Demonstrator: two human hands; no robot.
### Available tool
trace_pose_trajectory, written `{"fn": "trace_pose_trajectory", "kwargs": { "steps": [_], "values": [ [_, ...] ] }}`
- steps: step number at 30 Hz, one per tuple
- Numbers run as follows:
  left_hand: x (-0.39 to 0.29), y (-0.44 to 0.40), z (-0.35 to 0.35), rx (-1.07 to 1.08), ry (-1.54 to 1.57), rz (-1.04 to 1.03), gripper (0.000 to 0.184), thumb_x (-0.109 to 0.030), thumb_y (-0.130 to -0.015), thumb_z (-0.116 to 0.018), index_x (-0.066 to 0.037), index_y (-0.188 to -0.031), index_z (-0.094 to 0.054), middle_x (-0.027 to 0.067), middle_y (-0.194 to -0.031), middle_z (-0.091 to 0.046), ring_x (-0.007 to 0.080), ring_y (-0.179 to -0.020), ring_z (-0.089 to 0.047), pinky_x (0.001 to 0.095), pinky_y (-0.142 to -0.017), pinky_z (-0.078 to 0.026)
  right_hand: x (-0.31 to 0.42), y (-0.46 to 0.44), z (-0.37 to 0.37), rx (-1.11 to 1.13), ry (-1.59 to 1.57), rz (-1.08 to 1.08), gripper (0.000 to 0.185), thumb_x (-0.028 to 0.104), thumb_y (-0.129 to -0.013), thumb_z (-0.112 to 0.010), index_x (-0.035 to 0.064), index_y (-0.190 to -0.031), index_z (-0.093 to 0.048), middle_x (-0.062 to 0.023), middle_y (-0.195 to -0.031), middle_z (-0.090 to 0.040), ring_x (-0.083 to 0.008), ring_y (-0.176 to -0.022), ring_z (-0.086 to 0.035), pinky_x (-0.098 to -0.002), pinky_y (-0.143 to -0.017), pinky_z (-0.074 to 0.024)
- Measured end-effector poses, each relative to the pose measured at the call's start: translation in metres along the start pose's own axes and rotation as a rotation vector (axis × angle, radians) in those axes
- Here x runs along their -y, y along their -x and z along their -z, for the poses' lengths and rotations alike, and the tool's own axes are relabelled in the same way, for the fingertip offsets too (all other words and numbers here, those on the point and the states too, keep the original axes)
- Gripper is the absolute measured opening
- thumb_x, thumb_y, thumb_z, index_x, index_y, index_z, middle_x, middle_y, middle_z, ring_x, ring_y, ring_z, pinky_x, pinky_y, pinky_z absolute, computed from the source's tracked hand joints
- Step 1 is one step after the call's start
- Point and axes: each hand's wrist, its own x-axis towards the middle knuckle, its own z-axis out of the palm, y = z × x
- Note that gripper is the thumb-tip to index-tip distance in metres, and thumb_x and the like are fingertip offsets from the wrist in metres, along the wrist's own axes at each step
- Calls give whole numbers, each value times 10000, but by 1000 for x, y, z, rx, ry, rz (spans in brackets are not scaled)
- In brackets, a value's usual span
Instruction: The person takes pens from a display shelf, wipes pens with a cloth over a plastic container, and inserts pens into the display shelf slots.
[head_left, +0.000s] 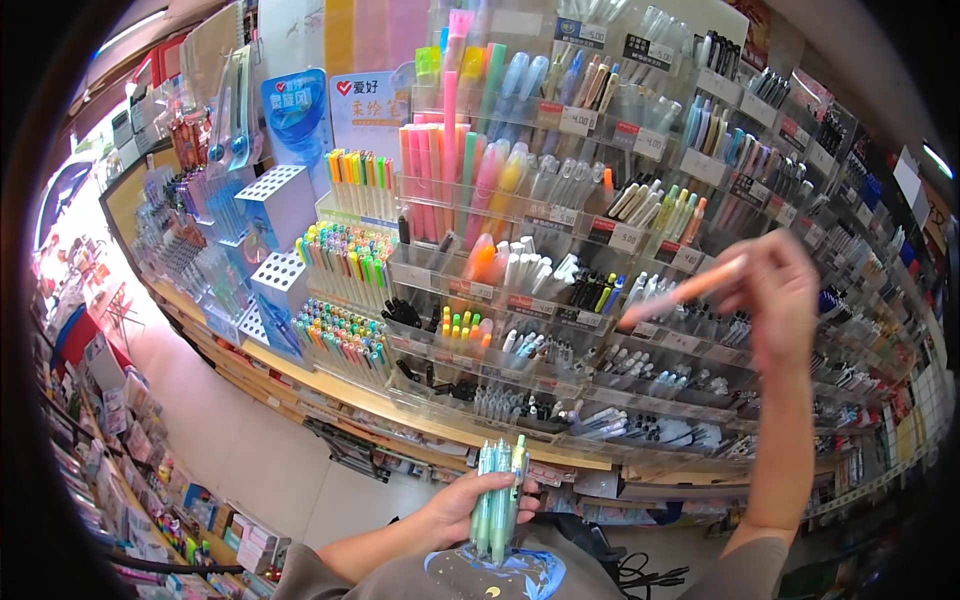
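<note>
Low in front of my body, my left hand [462, 503] is wrapped round a bunch of green pens [490, 515], several of them standing upright with clips and push buttons at the top. My right hand [778, 285] is raised at the right before the pen rack [430, 278], pinching an orange pen [692, 287] near one end. Motion blurs that pen, and its tip points down to the left. Behind it, slots hold light-coloured pens [683, 217] and white pens [525, 268].
Left of the rack stand marker sets [345, 255] and blue-white boxes [275, 205] with round holes. A wooden ledge [400, 410] runs below. Another goods shelf [130, 450] lines the left side, across the tiled floor [285, 450]. Black cables [650, 572] hang near my body.
</note>
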Motion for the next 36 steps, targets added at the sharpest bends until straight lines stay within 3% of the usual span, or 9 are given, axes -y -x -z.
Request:
{"fn": "trace_pose_trajectory", "kwargs": {
  "steps": [2,4,12,22,29,32,34,36],
  "values": [
    [0,-2,-1,7,-2,17,325,-139,-799,-590,-11,-1077,-479,106,-965,-583,239,-889,-599,390,-826,-501,15,-27,28,-212,160,229,165,144,-890,-500,43,-761,-522,-63,-777,-618,-75,-623,-570,-171,-495,-474],
    [0,-5,-3,23,-17,16,326,-141,-799,-592,-19,-1079,-479,101,-960,-582,236,-886,-598,389,-825,-500,20,-49,45,-366,274,312,160,168,-866,-552,29,-789,-537,-39,-750,-608,-74,-624,-568,-177,-526,-469],
    [-3,-6,-4,41,-11,23,316,-142,-790,-600,-13,-1056,-491,98,-952,-579,233,-879,-595,384,-820,-503,-25,-81,42,-188,314,154,203,163,-850,-580,47,-704,-500,-6,-646,-568,-43,-557,-525,-166,-459,-425],
    [-4,-4,-6,34,-22,-8,312,-156,-787,-607,-4,-1039,-504,100,-952,-584,229,-880,-596,381,-819,-503,-25,-101,41,-122,441,166,224,200,-875,-539,73,-702,-477,18,-620,-553,-30,-533,-511,-164,-446,-364],
    [-5,-7,-5,28,-21,5,318,-158,-784,-609,3,-1037,-505,101,-953,-585,232,-882,-598,382,-826,-499,-41,-93,35,-32,308,25,204,170,-872,-542,64,-712,-474,7,-607,-547,-35,-515,-511,-166,-432,-358],
    [-3,-7,-3,29,-18,2,323,-162,-783,-609,8,-1037,-508,106,-952,-587,232,-883,-599,381,-825,-498,-49,-84,36,-7,310,-7,195,149,-872,-537,55,-713,-477,-1,-619,-557,-39,-542,-523,-169,-457,-376],
    [-3,-9,-6,18,-33,2,343,-171,-782,-608,15,-1050,-506,114,-965,-587,234,-884,-599,379,-824,-498,-62,-81,40,101,270,-4,159,111,-859,-546,30,-732,-494,-5,-667,-573,-52,-608,-528,-193,-548,-411],
    [-3,-10,-5,16,-36,19,379,-190,-785,-599,25,-1078,-494,128,-989,-584,247,-891,-598,382,-840,-488,-73,-81,42,158,400,61,150,112,-849,-560,20,-743,-509,-10,-690,-578,-49,-630,-516,-193,-571,-407]
  ]
}}
